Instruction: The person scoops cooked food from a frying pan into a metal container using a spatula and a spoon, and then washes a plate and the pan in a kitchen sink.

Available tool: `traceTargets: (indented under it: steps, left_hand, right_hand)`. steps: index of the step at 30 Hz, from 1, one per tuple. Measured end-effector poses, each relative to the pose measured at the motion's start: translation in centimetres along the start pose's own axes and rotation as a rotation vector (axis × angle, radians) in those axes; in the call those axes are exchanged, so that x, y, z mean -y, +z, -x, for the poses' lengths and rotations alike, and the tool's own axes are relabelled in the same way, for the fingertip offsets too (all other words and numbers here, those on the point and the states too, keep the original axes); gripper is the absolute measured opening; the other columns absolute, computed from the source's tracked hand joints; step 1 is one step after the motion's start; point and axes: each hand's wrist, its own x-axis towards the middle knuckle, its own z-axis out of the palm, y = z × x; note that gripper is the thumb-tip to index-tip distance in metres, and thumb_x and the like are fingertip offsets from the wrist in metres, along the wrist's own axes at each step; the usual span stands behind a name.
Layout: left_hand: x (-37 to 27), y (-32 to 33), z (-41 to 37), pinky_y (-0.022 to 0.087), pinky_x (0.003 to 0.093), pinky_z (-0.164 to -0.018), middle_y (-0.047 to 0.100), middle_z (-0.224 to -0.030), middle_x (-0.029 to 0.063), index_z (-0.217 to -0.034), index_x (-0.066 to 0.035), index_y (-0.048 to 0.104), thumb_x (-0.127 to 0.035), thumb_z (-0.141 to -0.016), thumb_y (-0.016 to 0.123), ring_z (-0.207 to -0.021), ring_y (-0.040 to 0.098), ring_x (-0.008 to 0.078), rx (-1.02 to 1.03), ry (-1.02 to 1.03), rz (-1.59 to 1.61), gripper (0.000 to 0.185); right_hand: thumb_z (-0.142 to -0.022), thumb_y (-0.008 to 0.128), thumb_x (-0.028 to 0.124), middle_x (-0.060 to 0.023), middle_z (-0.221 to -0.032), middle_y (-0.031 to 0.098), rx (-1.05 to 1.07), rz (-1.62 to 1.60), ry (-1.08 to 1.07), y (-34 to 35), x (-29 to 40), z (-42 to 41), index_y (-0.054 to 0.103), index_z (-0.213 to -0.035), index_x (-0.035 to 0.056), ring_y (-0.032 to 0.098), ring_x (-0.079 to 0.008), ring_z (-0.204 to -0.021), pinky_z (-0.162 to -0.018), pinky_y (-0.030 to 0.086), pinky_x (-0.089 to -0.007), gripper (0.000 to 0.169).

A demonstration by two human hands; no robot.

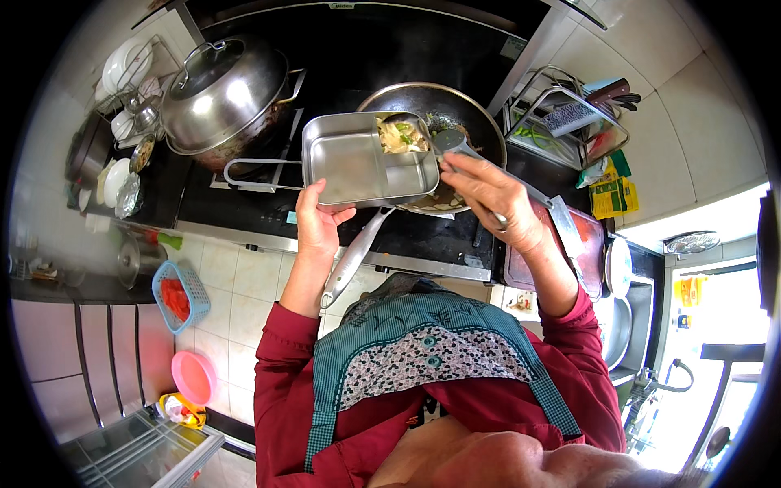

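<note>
My left hand (320, 221) grips the near edge of a divided stainless steel lunch box (345, 158), its thumb on the rim. The box is held above the near left part of a wok (488, 128), and its wire handle (259, 172) sticks out to the left. Pale sliced food with green pieces (399, 137) lies in the far right compartment; the large left and small near right ones look bare. In my right hand (497, 198) is a metal spoon (410, 121), its bowl at that food. A grey spatula (449, 139) rests in the wok, its handle passing behind my right hand.
Left of the wok stands a lidded steel pot (229, 97). A cleaver (566, 229) lies on a cutting board (531, 262) at the right, below a knife rack (567, 122). The wok's handle (360, 256) juts over the counter edge. A blue basket (201, 299) is on the left.
</note>
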Motion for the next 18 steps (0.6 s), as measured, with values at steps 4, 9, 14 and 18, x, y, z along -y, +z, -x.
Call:
traceTargets:
  steps: [4,9,14,18]
  left_hand:
    - [0.0,0.1,0.1,0.055,0.0319,-0.06,0.067,-0.093,0.01,-0.106,-0.004,0.059,-0.035,-0.082,0.06,-0.079,0.066,0.0227,0.015,-0.002,-0.008,0.039]
    - [0.2,-0.9,0.2,0.055,0.0323,-0.061,0.066,-0.096,0.0108,-0.107,-0.005,0.057,-0.034,-0.083,0.06,-0.079,0.067,0.0237,0.017,-0.005,0.02,0.038]
    - [0.1,-2.2,0.8,0.056,0.034,-0.062,0.067,-0.096,0.0102,-0.108,-0.005,0.057,-0.032,-0.083,0.058,-0.08,0.067,0.0244,0.037,-0.014,0.13,0.036]
    - [0.1,-3.4,1.0,0.056,0.0359,-0.063,0.067,-0.097,0.0116,-0.108,-0.002,0.058,-0.033,-0.084,0.055,-0.081,0.066,0.0261,0.086,0.002,0.206,0.039]
  right_hand:
    - [-0.077,0.063,-0.01,-0.02,-0.118,0.06,0.056,-0.017,0.01,-0.2,0.1,0.4,0.065,-0.11,0.0007,0.063,-0.0311,-0.103,-0.087,0.052,-0.0326,0.034]
    - [-0.08,0.06,-0.011,-0.017,-0.116,0.062,-0.154,0.082,0.027,-2.0,1.5,-0.5,0.065,-0.109,0.0014,0.065,-0.0301,-0.098,-0.082,0.053,-0.0309,0.032]
    - [-0.087,0.055,-0.009,-0.0189,-0.107,0.064,-0.268,0.124,0.186,-1.4,-0.3,2.3,0.064,-0.101,-0.005,0.067,-0.0234,-0.094,-0.081,0.053,-0.028,0.017]
    - [-0.091,0.053,-0.004,-0.0137,-0.099,0.066,-0.253,-0.132,0.464,0.7,-2.1,4.0,0.064,-0.101,-0.0069,0.067,-0.0205,-0.095,-0.08,0.054,-0.0255,0.015]
